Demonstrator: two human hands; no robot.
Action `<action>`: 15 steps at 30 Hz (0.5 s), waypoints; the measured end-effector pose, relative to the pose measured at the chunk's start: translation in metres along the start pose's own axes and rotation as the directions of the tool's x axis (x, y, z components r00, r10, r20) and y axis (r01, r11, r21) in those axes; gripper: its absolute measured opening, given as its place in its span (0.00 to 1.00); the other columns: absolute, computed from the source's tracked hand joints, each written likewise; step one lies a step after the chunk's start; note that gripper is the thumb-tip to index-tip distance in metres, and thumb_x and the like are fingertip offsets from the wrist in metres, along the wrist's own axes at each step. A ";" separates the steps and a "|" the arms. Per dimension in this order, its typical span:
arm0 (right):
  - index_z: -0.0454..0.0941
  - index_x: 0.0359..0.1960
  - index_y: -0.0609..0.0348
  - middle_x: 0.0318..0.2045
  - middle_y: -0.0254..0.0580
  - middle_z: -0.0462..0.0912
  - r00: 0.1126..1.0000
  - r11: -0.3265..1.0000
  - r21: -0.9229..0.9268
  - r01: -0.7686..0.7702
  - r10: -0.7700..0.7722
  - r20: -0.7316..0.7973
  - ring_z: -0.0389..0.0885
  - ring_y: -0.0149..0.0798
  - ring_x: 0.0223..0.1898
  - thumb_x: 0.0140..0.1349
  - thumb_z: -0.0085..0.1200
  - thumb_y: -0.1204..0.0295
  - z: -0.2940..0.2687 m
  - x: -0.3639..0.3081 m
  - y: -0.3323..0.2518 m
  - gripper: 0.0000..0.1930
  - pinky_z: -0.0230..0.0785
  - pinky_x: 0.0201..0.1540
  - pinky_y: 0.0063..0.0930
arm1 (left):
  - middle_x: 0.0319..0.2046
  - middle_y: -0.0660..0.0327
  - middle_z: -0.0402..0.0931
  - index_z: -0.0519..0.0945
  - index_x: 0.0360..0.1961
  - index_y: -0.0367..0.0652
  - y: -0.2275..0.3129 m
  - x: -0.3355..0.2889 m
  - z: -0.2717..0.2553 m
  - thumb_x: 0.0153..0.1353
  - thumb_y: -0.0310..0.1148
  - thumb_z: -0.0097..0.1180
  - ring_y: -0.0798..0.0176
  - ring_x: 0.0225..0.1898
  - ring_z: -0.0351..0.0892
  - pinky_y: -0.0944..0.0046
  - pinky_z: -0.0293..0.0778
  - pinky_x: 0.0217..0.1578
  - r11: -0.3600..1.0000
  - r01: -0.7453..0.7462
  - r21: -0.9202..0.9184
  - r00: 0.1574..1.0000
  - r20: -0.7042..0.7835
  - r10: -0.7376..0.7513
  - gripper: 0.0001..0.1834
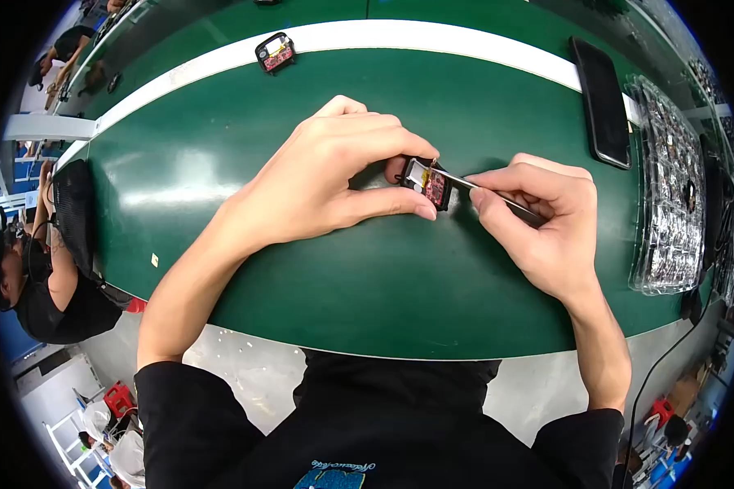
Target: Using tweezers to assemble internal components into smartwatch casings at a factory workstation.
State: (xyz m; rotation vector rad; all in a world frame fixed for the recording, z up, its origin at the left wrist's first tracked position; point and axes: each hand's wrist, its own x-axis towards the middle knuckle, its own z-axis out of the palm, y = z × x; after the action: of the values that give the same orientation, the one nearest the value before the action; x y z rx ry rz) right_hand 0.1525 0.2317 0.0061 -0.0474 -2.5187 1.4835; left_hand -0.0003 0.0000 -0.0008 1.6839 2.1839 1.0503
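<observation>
mat: smooth green, slight sheen; tweezers: shiny metal; tray: clear glossy plastic

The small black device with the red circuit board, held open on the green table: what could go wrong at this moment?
1. The thin metal tweezers in the right hand touch the small black open device with a red circuit board; a slip might scratch the board.
2. The left hand pinches it only by its edges, so it might tip or twist.
</observation>
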 end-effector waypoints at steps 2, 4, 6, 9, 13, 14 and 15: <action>0.92 0.36 0.68 0.20 0.33 0.80 1.000 1.000 0.000 -0.007 0.007 -0.004 0.71 0.22 0.21 0.60 0.69 0.82 0.000 0.000 0.001 0.04 0.56 0.24 0.24 | 0.31 0.66 0.82 0.92 0.56 0.45 -0.001 0.000 0.001 0.55 0.43 0.85 0.62 0.33 0.75 0.60 0.68 0.51 1.000 -0.014 0.006 1.000 -0.016 0.014 0.28; 0.92 0.36 0.69 0.20 0.33 0.79 0.999 1.000 0.021 -0.016 0.017 -0.029 0.70 0.21 0.21 0.60 0.69 0.82 0.000 -0.001 0.003 0.04 0.55 0.24 0.25 | 0.30 0.66 0.81 0.92 0.55 0.44 -0.002 0.001 0.003 0.55 0.43 0.84 0.61 0.32 0.75 0.60 0.68 0.51 1.000 -0.022 0.001 0.999 -0.027 0.022 0.28; 0.92 0.36 0.69 0.20 0.33 0.79 0.999 0.999 0.033 -0.025 0.026 -0.035 0.69 0.21 0.21 0.60 0.69 0.82 0.002 -0.002 0.005 0.04 0.55 0.24 0.25 | 0.30 0.65 0.81 0.92 0.55 0.44 -0.001 0.000 0.002 0.55 0.43 0.84 0.61 0.32 0.75 0.59 0.68 0.51 1.000 -0.008 -0.001 1.000 -0.014 0.008 0.28; 0.92 0.37 0.69 0.19 0.33 0.78 0.999 0.999 0.042 -0.023 0.025 -0.042 0.69 0.21 0.21 0.60 0.69 0.82 0.003 -0.002 0.005 0.04 0.55 0.24 0.25 | 0.31 0.65 0.81 0.92 0.55 0.43 -0.001 0.000 0.002 0.56 0.42 0.84 0.61 0.32 0.76 0.59 0.68 0.52 1.000 -0.004 -0.002 1.000 -0.005 0.004 0.28; 0.92 0.37 0.69 0.20 0.33 0.79 0.999 1.000 0.009 -0.004 0.005 -0.032 0.69 0.22 0.21 0.61 0.69 0.82 0.002 -0.002 0.004 0.04 0.54 0.23 0.25 | 0.31 0.65 0.81 0.92 0.56 0.42 -0.002 0.000 0.002 0.55 0.42 0.85 0.60 0.33 0.77 0.59 0.68 0.52 1.000 -0.018 0.002 1.000 -0.011 0.018 0.28; 0.92 0.37 0.69 0.20 0.33 0.79 0.999 1.000 0.010 -0.006 0.006 -0.032 0.69 0.22 0.21 0.61 0.69 0.82 0.002 -0.001 0.004 0.04 0.54 0.23 0.25 | 0.31 0.65 0.81 0.92 0.56 0.42 -0.002 0.000 0.002 0.55 0.42 0.85 0.60 0.33 0.77 0.59 0.68 0.52 1.000 -0.017 0.001 1.000 -0.010 0.017 0.28; 0.92 0.37 0.69 0.20 0.33 0.79 1.000 1.000 0.016 -0.006 0.006 -0.022 0.69 0.22 0.21 0.61 0.69 0.82 0.002 -0.001 0.002 0.04 0.54 0.23 0.26 | 0.31 0.64 0.81 0.92 0.56 0.42 -0.001 -0.001 0.002 0.55 0.42 0.85 0.60 0.33 0.77 0.59 0.68 0.52 1.000 -0.013 -0.002 1.000 -0.011 0.013 0.28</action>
State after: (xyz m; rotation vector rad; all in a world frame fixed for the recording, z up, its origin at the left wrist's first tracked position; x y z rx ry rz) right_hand 0.1530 0.2314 0.0030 -0.0689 -2.4910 1.4973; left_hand -0.0003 0.0000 -0.0030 1.6975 2.1809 1.0677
